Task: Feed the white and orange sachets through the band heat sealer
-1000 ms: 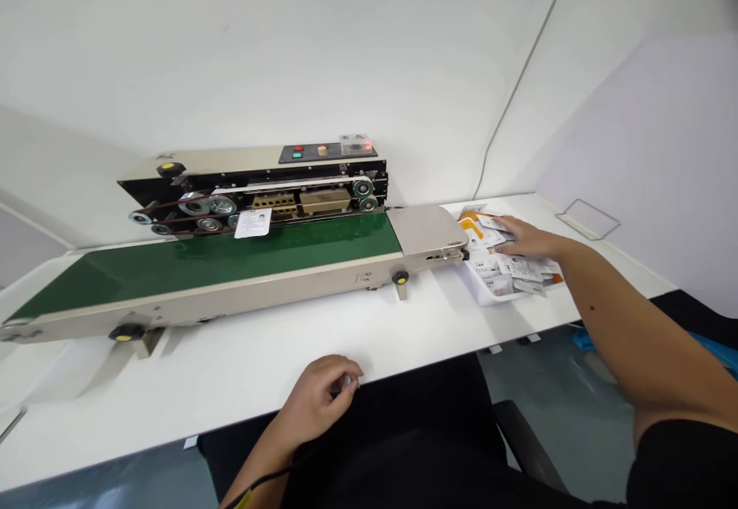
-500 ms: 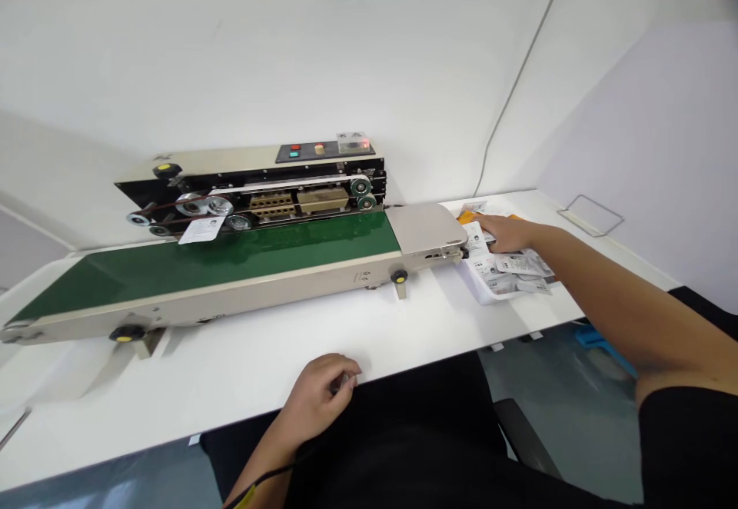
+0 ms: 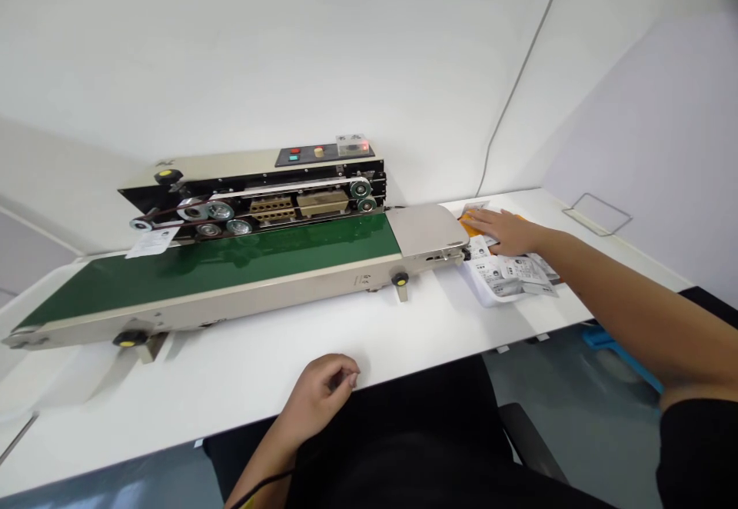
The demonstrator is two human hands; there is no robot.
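Here, in the head view, you sit at a white table (image 3: 403, 332) against a pale wall. Your right arm stretches out to the right, and your right hand (image 3: 504, 232) lies palm down on the packets (image 3: 507, 272) heaped in a white tray (image 3: 490, 298). Its fingers are nearly straight, pointing left over the heap; whether they grip a packet, you cannot tell. The packets are mostly white with dark print, and some orange shows under and around your fingers.

Your left hand (image 3: 323, 390) rests at the table's near edge, well apart from the tray, with its fingers loosely curled and the thumb close to the forefinger. The palm is hidden, so you cannot tell if it holds anything.

In front of you stands a long machine (image 3: 231, 164) with a green belt (image 3: 231, 267), its metal end plate (image 3: 430, 230) just beside the tray. A red light glows on the control panel (image 3: 308, 155). At the left pulleys, a lone white packet (image 3: 154, 241) sits tilted, at the belt's back edge.
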